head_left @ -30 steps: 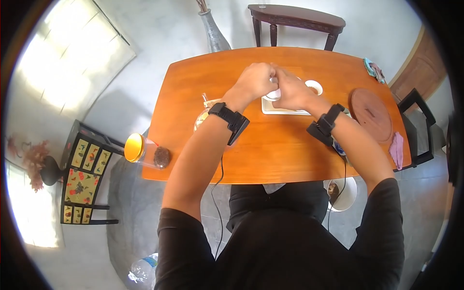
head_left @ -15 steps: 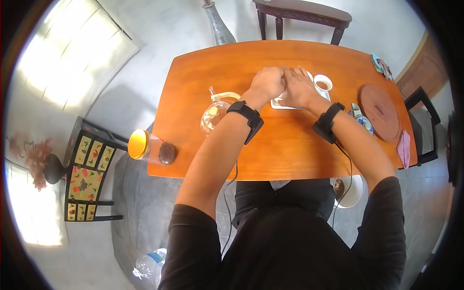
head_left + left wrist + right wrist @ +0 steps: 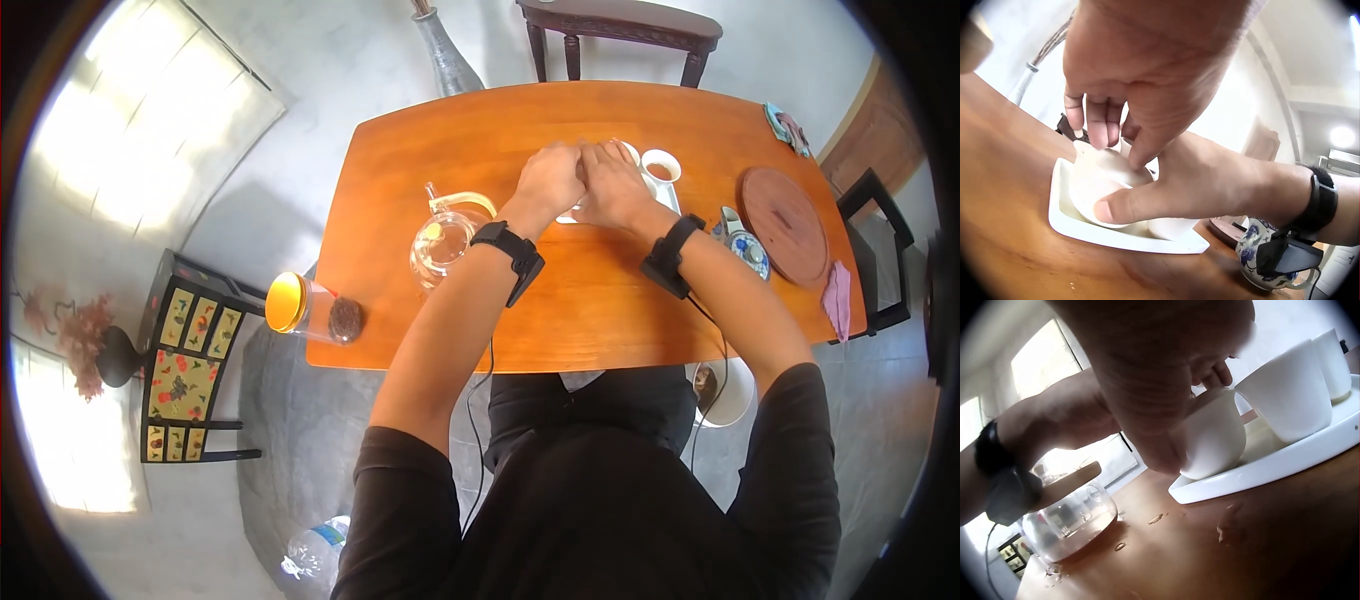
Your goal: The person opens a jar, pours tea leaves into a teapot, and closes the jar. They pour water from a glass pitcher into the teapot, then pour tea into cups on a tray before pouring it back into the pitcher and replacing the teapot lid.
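My left hand [image 3: 548,185] and right hand [image 3: 615,188] meet over a white tray [image 3: 1085,239]. Between them is a white spouted cup [image 3: 1107,172], low in the tray's end. In the left wrist view my right thumb lies along its side, while the left fingers and thumb reach down and grip its rim. Both hands hide most of this cup in the head view. Beside it, the right wrist view shows another white cup [image 3: 1291,394] and a further cup [image 3: 1333,365] behind. Brown liquid fills part of a white cup [image 3: 661,168] near the right hand.
A clear glass teapot [image 3: 440,250] stands left of my left forearm. To the right are a blue-and-white pot [image 3: 748,253], a round brown board [image 3: 785,228] and a pink cloth [image 3: 838,300]. A yellow-lidded jar [image 3: 287,303] is at the left edge. Water drops [image 3: 1157,519] wet the table.
A second ago the hands held the white cup at the tray's left end; they have since come down with it into the tray. Over the last half second they barely move.
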`<act>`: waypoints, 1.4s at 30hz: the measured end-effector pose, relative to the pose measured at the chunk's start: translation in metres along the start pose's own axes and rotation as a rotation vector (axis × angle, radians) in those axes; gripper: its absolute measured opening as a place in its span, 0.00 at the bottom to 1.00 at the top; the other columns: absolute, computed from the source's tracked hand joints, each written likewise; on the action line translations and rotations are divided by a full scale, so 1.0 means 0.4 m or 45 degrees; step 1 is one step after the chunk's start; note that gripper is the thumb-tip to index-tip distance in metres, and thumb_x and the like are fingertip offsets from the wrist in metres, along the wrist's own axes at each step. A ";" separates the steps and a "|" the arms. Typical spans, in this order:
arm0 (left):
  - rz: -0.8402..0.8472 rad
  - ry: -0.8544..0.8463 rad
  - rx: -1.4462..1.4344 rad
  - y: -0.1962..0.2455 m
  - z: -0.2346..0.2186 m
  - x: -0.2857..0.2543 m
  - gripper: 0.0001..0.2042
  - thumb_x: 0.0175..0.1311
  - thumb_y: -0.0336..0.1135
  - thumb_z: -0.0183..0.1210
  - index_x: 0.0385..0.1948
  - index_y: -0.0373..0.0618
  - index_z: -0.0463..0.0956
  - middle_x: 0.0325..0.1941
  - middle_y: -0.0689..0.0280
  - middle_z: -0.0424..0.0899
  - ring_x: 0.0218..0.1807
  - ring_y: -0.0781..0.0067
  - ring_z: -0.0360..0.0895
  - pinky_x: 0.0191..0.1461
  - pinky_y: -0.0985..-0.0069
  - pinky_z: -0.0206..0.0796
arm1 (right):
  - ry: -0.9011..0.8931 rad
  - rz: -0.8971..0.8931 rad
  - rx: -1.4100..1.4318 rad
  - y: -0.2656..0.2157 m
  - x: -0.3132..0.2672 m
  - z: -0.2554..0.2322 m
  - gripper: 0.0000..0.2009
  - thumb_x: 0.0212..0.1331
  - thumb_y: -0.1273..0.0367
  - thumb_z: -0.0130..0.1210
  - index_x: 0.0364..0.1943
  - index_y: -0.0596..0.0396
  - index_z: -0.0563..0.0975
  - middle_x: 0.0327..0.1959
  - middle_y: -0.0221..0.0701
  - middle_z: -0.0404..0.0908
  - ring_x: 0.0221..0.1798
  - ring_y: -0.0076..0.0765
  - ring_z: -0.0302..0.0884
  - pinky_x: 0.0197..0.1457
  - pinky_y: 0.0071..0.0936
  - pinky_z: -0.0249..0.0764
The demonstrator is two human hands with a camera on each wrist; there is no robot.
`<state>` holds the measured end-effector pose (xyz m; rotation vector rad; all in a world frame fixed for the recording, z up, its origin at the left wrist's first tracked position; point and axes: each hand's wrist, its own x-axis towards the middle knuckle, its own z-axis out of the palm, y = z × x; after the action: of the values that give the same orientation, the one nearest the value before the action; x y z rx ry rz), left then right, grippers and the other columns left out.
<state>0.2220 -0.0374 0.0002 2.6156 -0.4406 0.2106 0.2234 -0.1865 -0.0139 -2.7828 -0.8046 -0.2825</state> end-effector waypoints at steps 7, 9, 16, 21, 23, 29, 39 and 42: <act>-0.122 0.162 -0.035 0.015 0.050 -0.036 0.14 0.54 0.31 0.64 0.44 0.46 0.85 0.53 0.55 0.81 0.61 0.50 0.74 0.63 0.55 0.67 | -0.148 -0.087 0.010 0.014 -0.025 -0.087 0.44 0.43 0.52 0.73 0.64 0.60 0.68 0.66 0.52 0.71 0.75 0.60 0.60 0.77 0.53 0.56; -0.057 0.203 -0.007 0.007 0.045 -0.040 0.15 0.54 0.34 0.66 0.45 0.46 0.85 0.49 0.51 0.81 0.56 0.46 0.76 0.61 0.56 0.69 | -0.050 -0.145 0.092 0.065 -0.029 -0.130 0.43 0.45 0.54 0.73 0.66 0.58 0.67 0.67 0.51 0.71 0.75 0.60 0.59 0.77 0.51 0.57; 0.025 0.138 0.032 0.003 0.026 -0.041 0.21 0.55 0.39 0.69 0.51 0.45 0.83 0.52 0.48 0.81 0.57 0.45 0.76 0.62 0.57 0.69 | 0.058 0.187 0.410 0.191 -0.135 -0.294 0.39 0.54 0.62 0.68 0.70 0.58 0.64 0.69 0.48 0.69 0.74 0.48 0.63 0.75 0.37 0.61; 0.018 0.234 0.074 0.056 -0.016 -0.083 0.27 0.57 0.40 0.69 0.59 0.41 0.77 0.57 0.49 0.79 0.63 0.48 0.73 0.68 0.59 0.65 | -0.163 0.271 0.256 0.313 -0.112 -0.222 0.42 0.50 0.65 0.70 0.70 0.66 0.63 0.71 0.53 0.67 0.75 0.52 0.63 0.77 0.38 0.61; 0.096 0.298 0.009 0.084 -0.090 -0.132 0.28 0.58 0.39 0.69 0.60 0.40 0.75 0.59 0.50 0.77 0.64 0.49 0.72 0.69 0.60 0.65 | -0.247 0.273 0.120 0.314 -0.101 -0.213 0.43 0.48 0.66 0.70 0.70 0.67 0.62 0.71 0.53 0.66 0.75 0.52 0.62 0.77 0.37 0.61; 0.066 0.448 0.132 0.042 -0.339 -0.344 0.23 0.58 0.35 0.70 0.55 0.42 0.76 0.55 0.56 0.79 0.56 0.55 0.78 0.59 0.66 0.71 | -0.446 0.147 0.176 0.325 -0.038 -0.136 0.47 0.44 0.69 0.71 0.73 0.64 0.59 0.75 0.53 0.61 0.78 0.53 0.58 0.80 0.36 0.57; -0.072 0.339 -0.040 -0.142 -0.267 -0.429 0.19 0.58 0.33 0.69 0.51 0.41 0.79 0.45 0.59 0.80 0.41 0.64 0.77 0.42 0.70 0.72 | -0.238 0.176 0.217 0.332 -0.021 -0.135 0.24 0.46 0.70 0.68 0.52 0.59 0.77 0.48 0.47 0.83 0.52 0.51 0.80 0.55 0.39 0.75; -0.019 0.344 0.034 -0.157 -0.260 -0.425 0.16 0.58 0.31 0.68 0.47 0.39 0.81 0.38 0.59 0.80 0.35 0.65 0.76 0.39 0.71 0.71 | 0.000 0.188 0.365 0.338 -0.046 -0.181 0.22 0.48 0.70 0.65 0.50 0.58 0.77 0.46 0.44 0.83 0.50 0.46 0.81 0.55 0.36 0.75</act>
<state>0.0772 0.1106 0.0262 2.5656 -0.3255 0.5598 0.2729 -0.3266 0.0281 -2.5542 -0.5833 -0.1285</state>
